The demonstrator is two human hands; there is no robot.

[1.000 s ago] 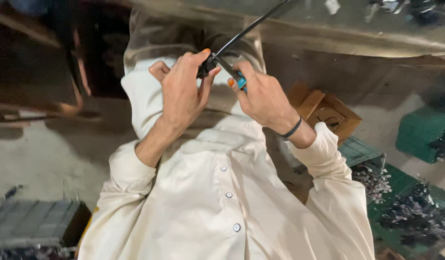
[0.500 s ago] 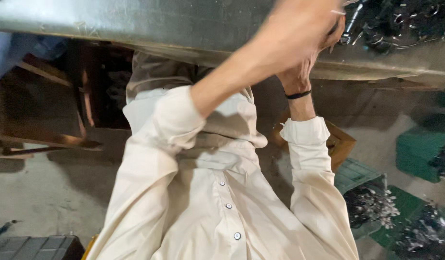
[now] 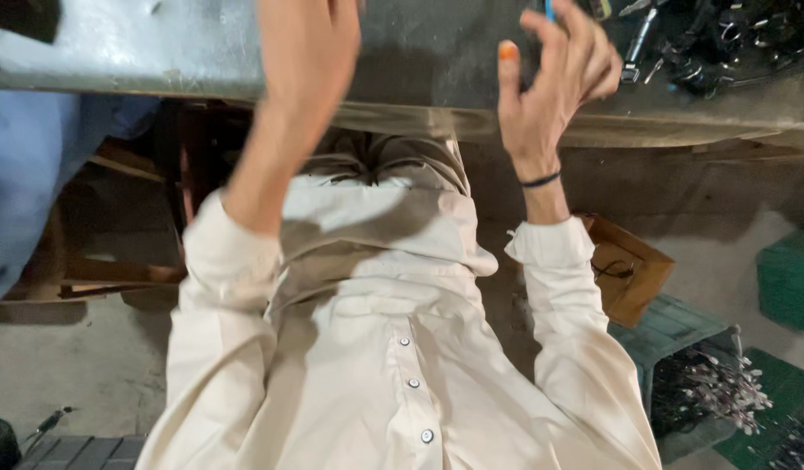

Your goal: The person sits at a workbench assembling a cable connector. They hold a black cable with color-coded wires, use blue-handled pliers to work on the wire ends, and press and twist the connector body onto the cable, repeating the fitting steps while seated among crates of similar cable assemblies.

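Your right hand (image 3: 554, 74) is up over the grey bench (image 3: 158, 43). Its fingers are curled and pinch a thin blue tool (image 3: 549, 10). Only a small bit of the tool shows at the top edge, so you cannot tell what kind it is. A black band (image 3: 541, 180) goes around that wrist.

Your left hand (image 3: 310, 43) is raised over the bench too, but its fingers are cut off at the top, so you cannot tell if its grip is loose or closed.

A pile of dark metal parts (image 3: 715, 43) lies on the bench, just to the right of your right hand. Below, by your right sleeve, are a brown box (image 3: 632, 270) and a green crate (image 3: 672, 326) on the floor.
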